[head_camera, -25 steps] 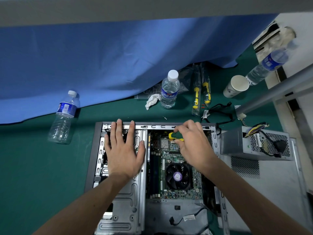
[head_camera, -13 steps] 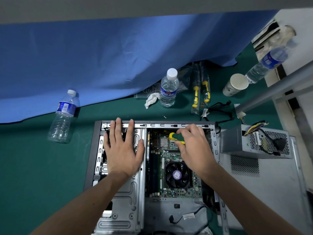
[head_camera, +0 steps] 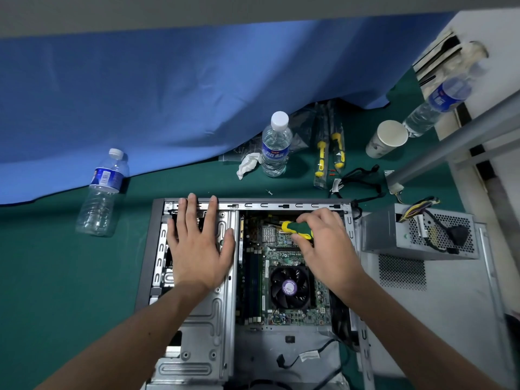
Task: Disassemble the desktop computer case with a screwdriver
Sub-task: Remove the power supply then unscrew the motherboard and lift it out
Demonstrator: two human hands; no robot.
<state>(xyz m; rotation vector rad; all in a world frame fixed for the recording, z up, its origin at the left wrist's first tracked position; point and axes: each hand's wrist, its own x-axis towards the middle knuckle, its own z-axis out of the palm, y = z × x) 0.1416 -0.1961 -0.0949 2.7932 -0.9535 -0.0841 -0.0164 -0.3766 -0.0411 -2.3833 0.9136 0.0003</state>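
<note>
An open desktop computer case (head_camera: pixel 157 249) lies flat on a green table, its motherboard and black CPU fan (head_camera: pixel 289 288) exposed. My left hand (head_camera: pixel 197 249) rests flat, fingers spread, on the metal drive cage (head_camera: pixel 208 319) at the case's left side. My right hand (head_camera: pixel 326 249) grips a green and yellow screwdriver (head_camera: pixel 295 228) over the upper part of the motherboard. Its shaft points left and away toward the board's top edge; the tip is hard to make out.
A power supply (head_camera: pixel 388 232) with loose cables sits on the removed side panel (head_camera: pixel 450 319) at right. Behind the case stand a water bottle (head_camera: pixel 275 144), a crumpled tissue, packaged screwdrivers (head_camera: pixel 329 153), a paper cup (head_camera: pixel 387 139) and black cables. Another bottle (head_camera: pixel 102 192) lies left. A loose screw (head_camera: pixel 269 191) rests near the case.
My right hand has shifted right and turned, so more of the screwdriver handle shows. My left hand stays flat on the drive cage.
</note>
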